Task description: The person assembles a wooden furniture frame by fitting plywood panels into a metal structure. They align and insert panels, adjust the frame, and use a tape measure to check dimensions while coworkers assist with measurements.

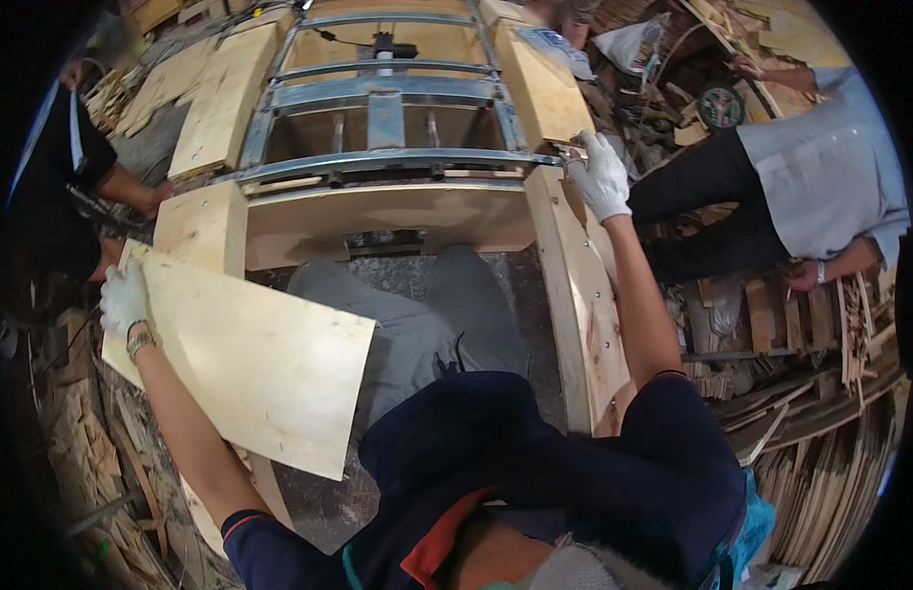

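Note:
My left hand (125, 298), in a white work glove, grips the far left edge of a pale plywood sheet (245, 369). The sheet lies tilted across my left side, its near corner beside my lap. My gloved right hand (603, 179) is at the far end of the right wooden side panel (572, 285), by the end of a metal crossbar (397, 160). Its fingers are bent around something small at that corner, which I cannot make out. Between the panels my knees face a wooden end board (387, 218).
Ahead stands a metal frame (378, 93) with wooden boxes (545, 88) along its sides and a dark motor-like part (387, 47). One person (73, 177) is at the left, another (781, 187) at the right. Scrap wood (92, 433) and stacked thin boards (820, 492) lie around.

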`<state>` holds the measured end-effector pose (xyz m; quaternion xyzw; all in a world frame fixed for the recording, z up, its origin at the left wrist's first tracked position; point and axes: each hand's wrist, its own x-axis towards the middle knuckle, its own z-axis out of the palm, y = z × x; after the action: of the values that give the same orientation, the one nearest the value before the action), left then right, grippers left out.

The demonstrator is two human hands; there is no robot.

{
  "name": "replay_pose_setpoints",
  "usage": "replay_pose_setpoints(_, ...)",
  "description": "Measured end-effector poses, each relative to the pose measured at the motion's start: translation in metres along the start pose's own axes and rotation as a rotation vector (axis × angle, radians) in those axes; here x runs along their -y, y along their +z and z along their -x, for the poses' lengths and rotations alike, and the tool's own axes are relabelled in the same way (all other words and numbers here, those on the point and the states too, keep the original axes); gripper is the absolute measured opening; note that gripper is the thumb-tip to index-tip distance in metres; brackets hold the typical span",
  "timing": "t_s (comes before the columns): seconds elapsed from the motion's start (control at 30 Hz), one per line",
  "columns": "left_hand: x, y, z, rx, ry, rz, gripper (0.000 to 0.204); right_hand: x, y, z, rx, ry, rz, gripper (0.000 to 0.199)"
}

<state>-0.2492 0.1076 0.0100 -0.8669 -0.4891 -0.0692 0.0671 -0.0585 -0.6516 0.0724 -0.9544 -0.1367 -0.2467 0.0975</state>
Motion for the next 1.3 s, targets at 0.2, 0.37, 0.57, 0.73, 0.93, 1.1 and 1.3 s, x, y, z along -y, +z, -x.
replay_pose_setpoints(0.2,0.004,0.004,-0.004,-0.017,0.019,0.032,0.070,-0.026,0.023,0.020,0.111,0.023,-0.105,0.026)
replay_pose_setpoints(0.37,0.011,0.004,-0.006,0.010,0.008,0.033,0.071,0.005,0.015,0.020,0.271,-0.078,0.095,0.034)
replay_pose_setpoints(0.57,0.011,0.005,-0.009,-0.002,0.031,0.035,0.072,-0.006,0.017,0.022,0.379,-0.051,0.034,0.043)
replay_pose_setpoints(0.73,0.010,0.006,-0.007,-0.025,0.017,0.035,0.073,-0.008,0.018,0.019,0.444,-0.059,-0.010,0.054)
replay_pose_setpoints(0.93,0.013,0.009,-0.011,0.001,0.026,0.011,0.073,0.008,0.022,0.022,0.468,0.009,0.088,0.070)
replay_pose_setpoints(1.1,0.017,0.012,-0.017,-0.002,0.033,0.012,0.074,0.006,0.025,0.019,0.467,0.014,0.083,0.069)
replay_pose_setpoints(1.3,0.006,-0.001,-0.005,0.027,0.023,0.018,0.076,0.006,0.027,0.023,0.378,-0.012,0.088,0.062)
